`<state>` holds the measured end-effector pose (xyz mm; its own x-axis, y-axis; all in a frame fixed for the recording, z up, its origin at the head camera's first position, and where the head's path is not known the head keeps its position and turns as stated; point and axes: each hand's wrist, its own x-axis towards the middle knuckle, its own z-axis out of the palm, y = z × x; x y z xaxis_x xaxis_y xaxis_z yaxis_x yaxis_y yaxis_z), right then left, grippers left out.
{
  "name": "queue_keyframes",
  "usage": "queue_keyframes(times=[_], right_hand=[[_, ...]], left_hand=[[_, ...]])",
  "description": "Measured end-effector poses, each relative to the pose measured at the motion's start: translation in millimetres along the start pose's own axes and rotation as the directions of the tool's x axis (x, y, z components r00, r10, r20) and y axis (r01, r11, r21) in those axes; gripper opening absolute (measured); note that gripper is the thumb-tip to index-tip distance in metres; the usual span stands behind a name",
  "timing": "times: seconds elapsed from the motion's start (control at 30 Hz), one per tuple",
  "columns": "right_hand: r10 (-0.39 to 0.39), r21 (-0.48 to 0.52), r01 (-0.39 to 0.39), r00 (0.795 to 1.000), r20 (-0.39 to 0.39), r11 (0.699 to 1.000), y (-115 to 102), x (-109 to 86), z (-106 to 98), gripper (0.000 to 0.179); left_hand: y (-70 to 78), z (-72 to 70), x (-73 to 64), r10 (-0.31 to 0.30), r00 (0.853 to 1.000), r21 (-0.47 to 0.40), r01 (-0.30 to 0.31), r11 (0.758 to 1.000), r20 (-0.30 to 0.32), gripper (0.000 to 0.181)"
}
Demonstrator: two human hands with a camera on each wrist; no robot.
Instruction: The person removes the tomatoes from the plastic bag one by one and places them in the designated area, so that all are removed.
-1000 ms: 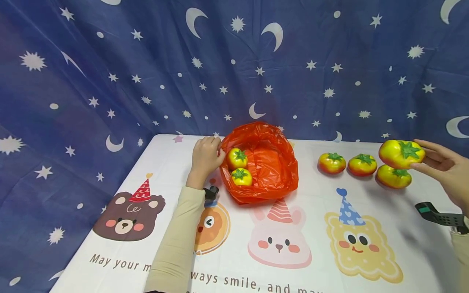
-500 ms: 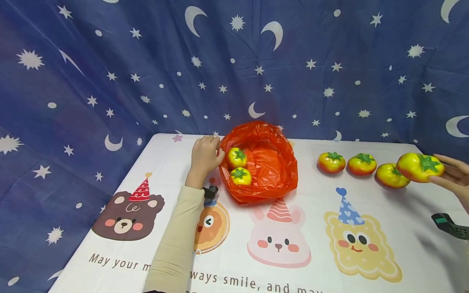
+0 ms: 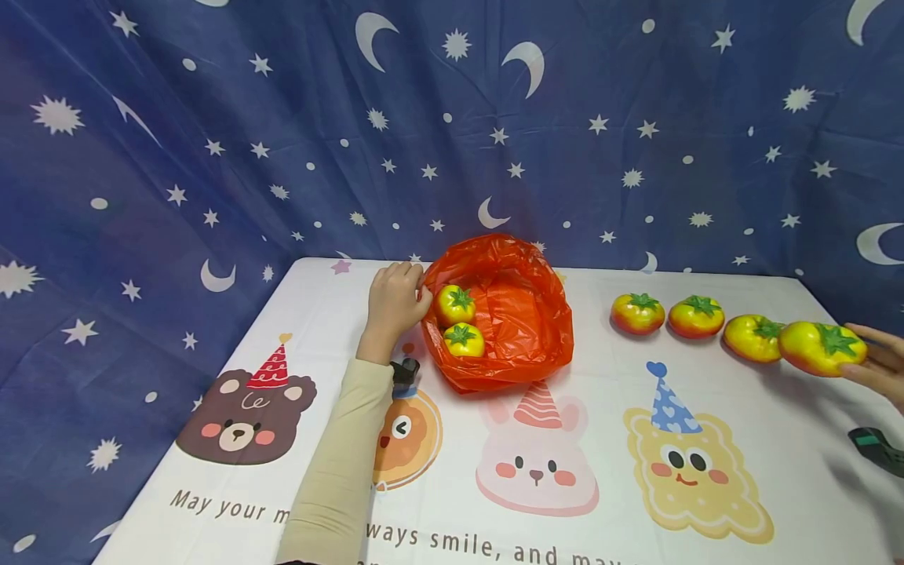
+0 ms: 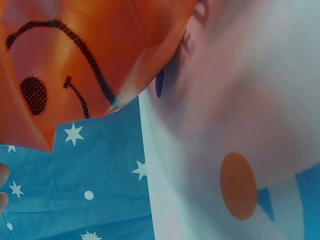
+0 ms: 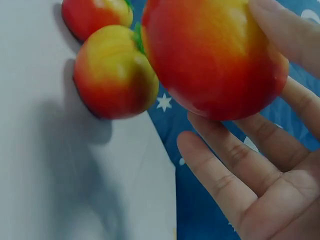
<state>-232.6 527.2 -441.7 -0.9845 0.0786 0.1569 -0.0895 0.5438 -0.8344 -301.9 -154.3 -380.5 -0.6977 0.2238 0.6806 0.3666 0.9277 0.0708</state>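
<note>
A red plastic bag (image 3: 504, 375) stands with its mouth wide, and two yellow-and-red tomatoes (image 3: 464, 340) lie inside at its left. My left hand (image 3: 394, 302) grips the bag's left rim with curled fingers. In the left wrist view the bag's wall (image 4: 125, 50) shows black printed lines. At the far right, my right hand (image 3: 881, 362) holds another tomato (image 3: 812, 348) between thumb and fingers. The right wrist view shows this tomato (image 5: 215, 55) held at the fingertips above the table. Left of it, three tomatoes (image 3: 695, 317) sit in a row, the nearest overlapped by the held one.
A white tablecloth (image 3: 438, 502) with printed cartoon faces and lettering covers the table. Behind the table hangs a dark blue curtain (image 3: 424, 118) with moons and stars. The table's right edge (image 5: 176, 200) runs close under my right hand.
My right hand has carried its tomato right and down, to the right end of the row. My left hand and the bag have stayed in place.
</note>
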Motion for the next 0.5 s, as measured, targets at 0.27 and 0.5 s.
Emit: queue_keyframes(times=[0.27, 0.5], right_hand=[[0.015, 0.030, -0.017, 0.998, 0.061, 0.999, 6.9, -7.3, 2.2, 0.065], [0.062, -0.149, -0.047, 0.993, 0.096, 0.988, 5.7, -16.8, 6.2, 0.064]], left_hand=[[0.2, 0.3, -0.3, -0.003, 1.000, 0.001, 0.003, 1.000, 0.005, 0.010], [-0.5, 1.6, -0.3, 0.008, 1.000, -0.004, -0.008, 1.000, -0.015, 0.010]])
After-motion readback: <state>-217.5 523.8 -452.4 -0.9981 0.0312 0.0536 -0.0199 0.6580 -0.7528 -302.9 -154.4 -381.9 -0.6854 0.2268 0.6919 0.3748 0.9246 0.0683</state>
